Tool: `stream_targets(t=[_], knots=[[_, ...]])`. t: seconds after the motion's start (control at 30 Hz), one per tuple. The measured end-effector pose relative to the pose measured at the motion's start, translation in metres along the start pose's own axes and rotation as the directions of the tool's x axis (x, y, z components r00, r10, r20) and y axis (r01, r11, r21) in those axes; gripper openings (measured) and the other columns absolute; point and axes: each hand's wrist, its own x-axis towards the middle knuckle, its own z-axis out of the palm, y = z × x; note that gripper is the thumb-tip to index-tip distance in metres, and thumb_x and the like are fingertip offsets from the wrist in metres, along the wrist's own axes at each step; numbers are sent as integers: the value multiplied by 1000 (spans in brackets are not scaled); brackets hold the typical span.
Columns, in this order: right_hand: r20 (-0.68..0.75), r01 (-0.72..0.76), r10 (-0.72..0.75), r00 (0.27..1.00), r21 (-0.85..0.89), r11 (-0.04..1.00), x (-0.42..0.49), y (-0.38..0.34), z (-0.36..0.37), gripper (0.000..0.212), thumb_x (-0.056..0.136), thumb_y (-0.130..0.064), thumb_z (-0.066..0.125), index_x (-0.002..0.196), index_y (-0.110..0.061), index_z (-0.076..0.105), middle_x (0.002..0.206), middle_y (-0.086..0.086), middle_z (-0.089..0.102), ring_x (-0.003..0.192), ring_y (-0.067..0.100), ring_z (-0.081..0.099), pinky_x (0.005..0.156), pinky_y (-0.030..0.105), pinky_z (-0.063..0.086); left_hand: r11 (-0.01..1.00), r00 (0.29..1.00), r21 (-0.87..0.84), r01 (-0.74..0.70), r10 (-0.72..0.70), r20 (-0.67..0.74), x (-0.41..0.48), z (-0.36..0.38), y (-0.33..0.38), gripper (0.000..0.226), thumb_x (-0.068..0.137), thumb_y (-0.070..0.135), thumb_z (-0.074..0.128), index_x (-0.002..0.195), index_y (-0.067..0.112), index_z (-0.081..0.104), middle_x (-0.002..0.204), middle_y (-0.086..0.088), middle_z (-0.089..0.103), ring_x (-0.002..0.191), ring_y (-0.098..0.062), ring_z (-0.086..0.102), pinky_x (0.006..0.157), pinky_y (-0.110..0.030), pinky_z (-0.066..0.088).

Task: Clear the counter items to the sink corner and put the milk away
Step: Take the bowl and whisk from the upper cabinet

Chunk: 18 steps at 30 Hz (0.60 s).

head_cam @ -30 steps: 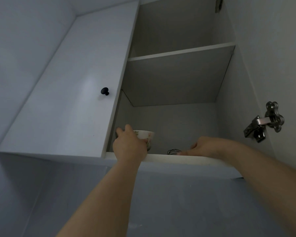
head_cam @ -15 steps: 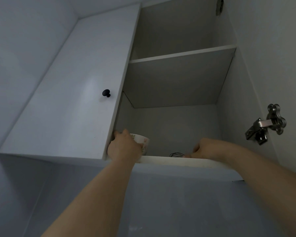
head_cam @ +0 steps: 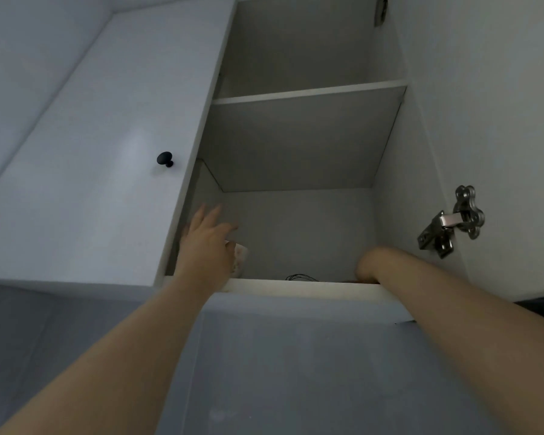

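I look up into an open white wall cupboard. A small patterned bowl sits on the bottom shelf at the left. My left hand is raised in front of it with fingers spread and holds nothing. A black wire whisk lies on the same shelf, only its top showing. My right hand reaches over the shelf edge to the right of the whisk; its fingers are hidden behind the shelf edge. No milk is in view.
The closed left cupboard door carries a black knob. An upper shelf spans the cupboard. A metal hinge sticks out on the right side wall. A grey wall lies below.
My left hand has let go of the bowl and opened, fingers lifting upward. My right hand has dipped lower behind the shelf edge.
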Motion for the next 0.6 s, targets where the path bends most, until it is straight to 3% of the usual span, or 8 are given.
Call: stream_targets(t=[0.07,0.17,0.23,0.3,0.33,0.4,0.5,0.6], knots=[[97,0,3,995,-32,999,-6,-3,1,41,97,-24,45,134,-7,48,142,10,44,130,28,43,105,36,34,991,991,21,-135,135,-8,1,-2,3,38,93,9,46,129,18,56,152,-2,30,146,-21,9,117,-40,18],[120,2,7,993,-77,997,4,-6,3,43,94,-25,50,134,-9,49,143,10,43,129,29,43,108,39,35,972,983,-152,-181,183,1,-5,-5,19,35,94,12,40,119,13,64,132,-4,56,128,-24,43,105,-28,34],[61,3,0,998,-52,999,12,-7,5,42,92,-22,52,132,-8,51,141,10,45,127,29,46,107,39,37,966,978,-246,-76,121,171,-14,-8,39,29,97,23,42,113,18,66,117,0,65,109,-21,56,83,-19,39],[1,29,-29,1000,-29,999,9,-4,5,35,92,-19,51,125,-8,55,134,11,50,117,28,51,103,37,41,971,912,-232,-64,151,381,-18,-8,61,30,98,33,41,92,19,66,94,-1,67,92,-22,57,74,-27,40],[-38,47,-48,998,-32,998,4,-4,3,27,93,-16,50,116,-6,59,124,12,55,104,27,55,95,34,46,976,866,-203,-76,166,471,-18,-9,70,35,99,38,36,84,18,61,88,-1,63,88,-22,54,71,-28,37],[-124,47,-49,991,-24,999,-5,-4,-2,14,94,-11,49,87,-5,59,93,10,57,77,22,52,68,27,45,988,782,-143,-65,139,608,-15,-11,81,48,99,49,27,92,16,60,101,-6,61,95,-22,51,76,-26,31],[-263,48,-28,964,68,997,-12,-4,-3,17,93,-10,52,105,-3,61,111,13,61,103,28,59,76,30,46,998,719,-67,-11,54,693,-10,-11,84,57,95,59,23,101,16,59,109,-8,56,101,-23,50,80,-27,29],[-400,81,11,916,213,974,-15,-5,-1,20,92,-7,50,108,-1,60,116,17,61,106,32,59,73,30,43,994,745,-110,13,64,664,-8,-7,78,56,91,63,31,68,16,50,75,2,53,74,-16,49,68,-27,32]])
